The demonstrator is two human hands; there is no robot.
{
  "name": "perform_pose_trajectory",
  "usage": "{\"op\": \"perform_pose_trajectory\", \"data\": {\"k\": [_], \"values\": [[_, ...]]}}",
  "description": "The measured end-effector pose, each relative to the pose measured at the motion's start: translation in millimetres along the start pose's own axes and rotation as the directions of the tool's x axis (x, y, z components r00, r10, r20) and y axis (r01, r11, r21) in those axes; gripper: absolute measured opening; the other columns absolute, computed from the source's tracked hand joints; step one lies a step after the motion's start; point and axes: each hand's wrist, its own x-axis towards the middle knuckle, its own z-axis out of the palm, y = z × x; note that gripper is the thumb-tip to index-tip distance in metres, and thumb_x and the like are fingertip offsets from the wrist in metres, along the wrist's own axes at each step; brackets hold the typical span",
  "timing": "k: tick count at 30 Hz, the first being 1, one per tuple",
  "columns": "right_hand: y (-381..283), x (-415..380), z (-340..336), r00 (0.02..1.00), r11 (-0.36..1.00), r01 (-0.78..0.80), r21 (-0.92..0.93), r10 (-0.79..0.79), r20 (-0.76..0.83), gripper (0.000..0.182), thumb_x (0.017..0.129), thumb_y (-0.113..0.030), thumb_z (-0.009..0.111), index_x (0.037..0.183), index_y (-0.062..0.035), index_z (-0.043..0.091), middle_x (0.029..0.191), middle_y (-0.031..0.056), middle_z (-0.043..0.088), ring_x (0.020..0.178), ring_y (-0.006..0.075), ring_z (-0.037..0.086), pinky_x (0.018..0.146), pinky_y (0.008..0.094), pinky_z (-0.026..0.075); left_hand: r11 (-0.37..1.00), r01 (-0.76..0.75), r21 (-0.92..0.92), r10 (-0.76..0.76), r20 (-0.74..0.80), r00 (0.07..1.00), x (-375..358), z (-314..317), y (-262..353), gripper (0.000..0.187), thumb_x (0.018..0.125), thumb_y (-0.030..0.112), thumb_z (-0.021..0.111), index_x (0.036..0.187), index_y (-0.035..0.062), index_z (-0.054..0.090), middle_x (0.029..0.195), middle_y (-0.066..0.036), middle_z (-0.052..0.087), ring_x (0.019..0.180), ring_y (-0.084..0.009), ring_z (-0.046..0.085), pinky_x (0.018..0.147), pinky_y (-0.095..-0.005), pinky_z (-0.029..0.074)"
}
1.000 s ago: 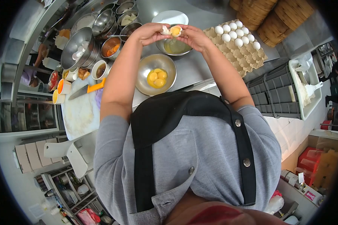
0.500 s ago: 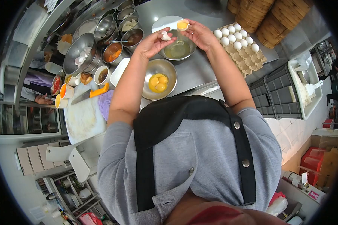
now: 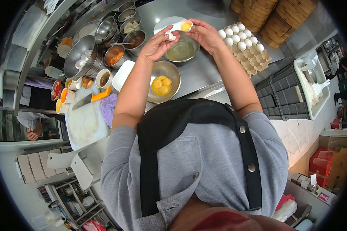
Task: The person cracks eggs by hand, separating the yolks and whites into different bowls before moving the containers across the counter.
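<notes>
My left hand (image 3: 157, 47) is closed on a piece of white eggshell (image 3: 170, 35). In my right hand (image 3: 204, 35) sits a half eggshell with a yolk (image 3: 186, 25) in it, tilted toward me. Both hands are over a metal bowl of egg white (image 3: 181, 51). Nearer my apron stands a second metal bowl (image 3: 174, 71) with several whole yolks (image 3: 161, 85). To the right, a cardboard egg tray (image 3: 254, 63) holds several white eggs (image 3: 235, 37) in its far part; its near cups show no eggs.
On the left are a large bowl with eggshells (image 3: 82, 61), a knife with an orange handle (image 3: 101, 94), a cutting board (image 3: 86, 129), a purple cloth (image 3: 108, 107) and sauce cups. Bamboo steamers (image 3: 279, 23) stand at the back right. Another person's hand (image 3: 34, 133) shows at far left.
My left hand has shifted slightly, its fingers closer around the shell piece. The yolk stays in my right hand's shell. The other person at far left has moved lower in view.
</notes>
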Motion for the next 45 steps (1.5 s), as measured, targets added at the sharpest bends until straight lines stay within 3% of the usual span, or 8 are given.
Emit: {"op": "perform_pose_trajectory", "data": {"k": [15, 21, 23, 29, 30, 32, 38, 45], "values": [[21.2, 7.2, 22.2, 0.95, 0.775, 0.296, -0.559, -0.298, 0.091, 0.034, 0.078, 0.0, 0.056, 0.111, -0.002, 0.054, 0.11, 0.0096, 0.057, 0.099, 0.0167, 0.055, 0.085, 0.0283, 0.046, 0.981, -0.144, -0.131, 0.118, -0.193, 0.974, 3.5, 10.0, -10.4, 0.039, 0.084, -0.001, 0.054, 0.119, -0.0088, 0.038, 0.113, -0.019, 0.049, 0.107, -0.0271, 0.052, 0.097, -0.0364, 0.045], [-1.1, 12.7, 29.9, 0.826, 0.31, 0.517, -0.798, -0.423, 0.372, 0.036, 0.077, 0.001, 0.057, 0.113, -0.0044, 0.055, 0.115, 0.0088, 0.055, 0.109, 0.0173, 0.051, 0.09, 0.0294, 0.044, 0.974, -0.164, -0.159, 0.136, -0.173, 0.976, 3.1, 5.5, -8.7, 0.042, 0.084, -0.001, 0.054, 0.121, -0.009, 0.037, 0.113, -0.022, 0.049, 0.106, -0.031, 0.052, 0.097, -0.0376, 0.043], [-20.5, 16.3, 36.1, 0.679, -0.058, 0.601, -0.797, -0.489, 0.548, 0.035, 0.077, 0.0, 0.057, 0.112, -0.004, 0.054, 0.112, 0.0096, 0.056, 0.105, 0.0183, 0.054, 0.088, 0.0301, 0.045, 0.979, -0.156, -0.132, 0.131, -0.183, 0.974, 4.1, 2.0, -7.1, 0.045, 0.083, -0.002, 0.054, 0.123, -0.0091, 0.033, 0.114, -0.023, 0.049, 0.106, -0.0326, 0.052, 0.098, -0.0378, 0.043], [-58.5, -6.1, 66.3, 0.556, -0.185, 0.604, -0.775, -0.6, 0.576, 0.034, 0.073, -0.001, 0.057, 0.106, -0.0083, 0.057, 0.11, 0.0095, 0.058, 0.097, 0.0266, 0.057, 0.08, 0.0341, 0.048, 0.986, -0.156, -0.064, 0.141, -0.196, 0.97, 4.4, 0.0, -4.7, 0.048, 0.083, -0.003, 0.053, 0.125, -0.009, 0.029, 0.114, -0.024, 0.049, 0.106, -0.0327, 0.053, 0.097, -0.0382, 0.043], [-52.5, -3.5, 61.0, 0.555, -0.185, 0.603, -0.776, -0.601, 0.575, 0.034, 0.073, -0.001, 0.057, 0.106, -0.0083, 0.057, 0.11, 0.0095, 0.058, 0.097, 0.0266, 0.057, 0.08, 0.0341, 0.048, 0.986, -0.155, -0.064, 0.14, -0.195, 0.971, 4.7, 1.1, -4.5, 0.048, 0.083, -0.003, 0.053, 0.125, -0.009, 0.029, 0.114, -0.024, 0.049, 0.106, -0.0327, 0.053, 0.097, -0.0382, 0.043], [-25.4, 4.4, 41.2, 0.827, 0.285, 0.461, -0.84, -0.481, 0.29, 0.034, 0.077, -0.001, 0.058, 0.111, -0.003, 0.054, 0.109, 0.0084, 0.057, 0.099, 0.0174, 0.056, 0.086, 0.0302, 0.046, 0.988, -0.146, -0.046, 0.134, -0.197, 0.971, 5.7, 3.4, -4.0, 0.047, 0.083, -0.003, 0.054, 0.124, -0.0085, 0.031, 0.113, -0.023, 0.049, 0.105, -0.0319, 0.053, 0.096, -0.0373, 0.044], [29.4, -1.5, 12.4, 0.944, 0.695, 0.259, -0.671, -0.329, 0.024, 0.034, 0.074, -0.003, 0.059, 0.106, 0.0012, 0.051, 0.103, 0.0123, 0.057, 0.096, 0.0187, 0.057, 0.078, 0.0287, 0.049, 0.993, -0.12, 0.021, 0.122, -0.222, 0.967, 11.0, 13.1, -7.2, 0.049, 0.083, -0.001, 0.056, 0.125, -0.0079, 0.033, 0.114, -0.02, 0.049, 0.104, -0.0265, 0.054, 0.092, -0.0344, 0.047], [47.8, -11.0, 4.6, 0.95, 0.747, 0.186, -0.638, -0.301, -0.076, 0.04, 0.073, 0.0, 0.058, 0.11, 0.0025, 0.043, 0.106, 0.0119, 0.052, 0.098, 0.0185, 0.056, 0.081, 0.0272, 0.047, 0.943, -0.076, 0.323, 0.186, -0.327, 0.926, 18.2, 26.9, -16.3, 0.047, 0.084, 0.001, 0.056, 0.124, -0.0109, 0.032, 0.112, -0.019, 0.051, 0.103, -0.0226, 0.054, 0.09, -0.0314, 0.047]]}}
